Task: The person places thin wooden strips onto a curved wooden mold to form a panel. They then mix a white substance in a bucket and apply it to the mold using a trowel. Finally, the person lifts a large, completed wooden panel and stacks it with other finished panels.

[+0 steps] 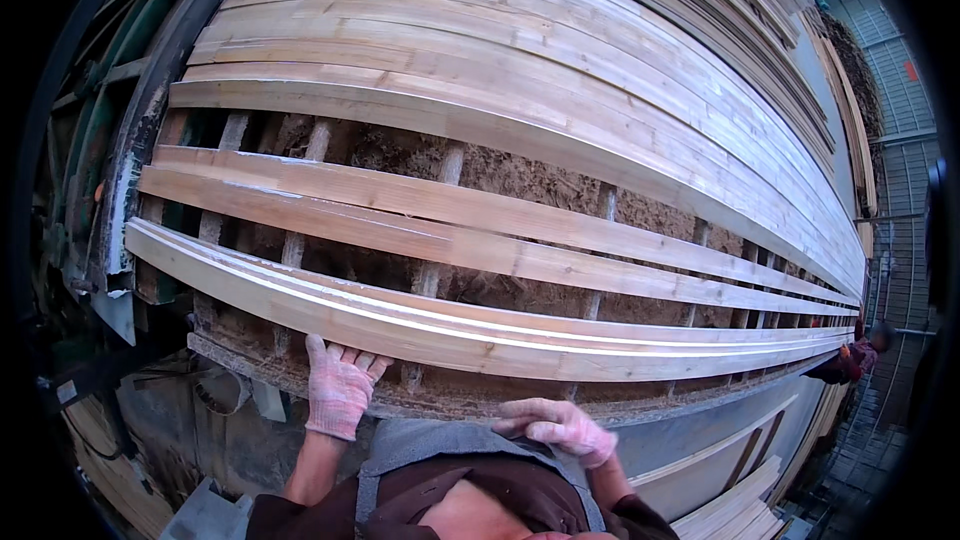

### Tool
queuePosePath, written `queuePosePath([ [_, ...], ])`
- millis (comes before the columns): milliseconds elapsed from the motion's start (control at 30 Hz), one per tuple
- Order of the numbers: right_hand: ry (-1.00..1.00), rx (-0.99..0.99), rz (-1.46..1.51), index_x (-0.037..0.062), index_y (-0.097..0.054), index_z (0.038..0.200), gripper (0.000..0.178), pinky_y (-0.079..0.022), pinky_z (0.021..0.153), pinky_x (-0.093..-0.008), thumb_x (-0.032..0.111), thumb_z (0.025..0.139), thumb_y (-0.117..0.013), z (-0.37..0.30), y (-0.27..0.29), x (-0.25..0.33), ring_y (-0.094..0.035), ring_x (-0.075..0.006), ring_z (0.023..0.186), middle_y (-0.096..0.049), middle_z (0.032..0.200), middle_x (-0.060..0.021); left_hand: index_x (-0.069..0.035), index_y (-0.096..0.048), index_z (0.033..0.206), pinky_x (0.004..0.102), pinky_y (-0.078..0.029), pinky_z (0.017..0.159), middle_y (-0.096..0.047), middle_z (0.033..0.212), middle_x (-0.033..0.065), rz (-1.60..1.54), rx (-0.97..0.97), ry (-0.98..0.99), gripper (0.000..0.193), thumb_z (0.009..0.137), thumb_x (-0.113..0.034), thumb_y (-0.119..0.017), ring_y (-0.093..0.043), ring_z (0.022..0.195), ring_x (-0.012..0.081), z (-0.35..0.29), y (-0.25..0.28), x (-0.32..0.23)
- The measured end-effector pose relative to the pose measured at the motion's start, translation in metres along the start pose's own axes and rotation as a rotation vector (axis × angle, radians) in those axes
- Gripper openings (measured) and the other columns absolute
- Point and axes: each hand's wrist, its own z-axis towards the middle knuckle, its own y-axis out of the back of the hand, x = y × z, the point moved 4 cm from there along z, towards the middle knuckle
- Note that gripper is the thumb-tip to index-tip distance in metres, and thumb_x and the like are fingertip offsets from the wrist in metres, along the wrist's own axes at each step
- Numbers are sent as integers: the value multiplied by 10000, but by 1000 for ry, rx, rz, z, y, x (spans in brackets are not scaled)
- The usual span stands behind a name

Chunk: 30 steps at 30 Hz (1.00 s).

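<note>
Several long pale wooden boards [480, 356], standing on edge with white glue-like lines along their upper edges, lie side by side closest to me. My left hand [342, 387], in a white-and-pink work glove, touches the near face of these boards with its fingertips, fingers apart. My right hand [565, 430], gloved alike, lies at my waist against the grey apron [430, 443], its fingers loosely stretched and holding nothing. Beyond the near boards run two separate wooden strips [520, 245], with gaps between them. Farther off, many boards form a closely packed panel [500, 60].
Crossbars [428, 278] and sawdust show through the gaps. A dark metal frame [140, 140] bounds the boards' left ends. At the far right end, another person [850, 358] is beside the boards. More timber [735, 500] lies low on the right.
</note>
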Motion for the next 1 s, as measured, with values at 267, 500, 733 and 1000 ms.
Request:
queuePosePath([
  [267,840,-808,-1657,17,-467,1530,797,-503,1069,-469,459,927,-743,130,43,236,-606,-389,1293,-604,1437,-230,-102,-385,1544,611,-452,1111,-515,1512,142,23,-201,-4,807,963,-580,-677,-511,1386,331,32,18,-2],
  [500,552,-1038,-2027,3,-380,1579,869,-331,1189,-543,613,988,-564,224,81,272,-427,-392,1468,-462,1574,-248,-88,-449,1484,579,-573,931,-560,1367,139,73,-235,-98,760,924,-472,-790,-587,1227,318,38,33,3],
  [733,584,-904,-1983,-2,-324,1612,881,-227,1268,-530,501,970,-655,174,34,230,-332,-396,1540,-360,1657,-227,-73,-496,1432,526,-597,873,-586,1327,119,63,-240,-160,738,905,-482,-811,-599,1208,277,34,35,5],
  [1000,751,-746,-1069,-15,-628,1384,471,-520,1070,-420,200,976,-728,48,21,159,-670,-296,1226,-709,1304,-190,-74,-493,1494,456,-530,1073,-600,1409,96,121,-8,-229,618,1022,-427,-676,-596,1287,244,67,-27,-12],
])
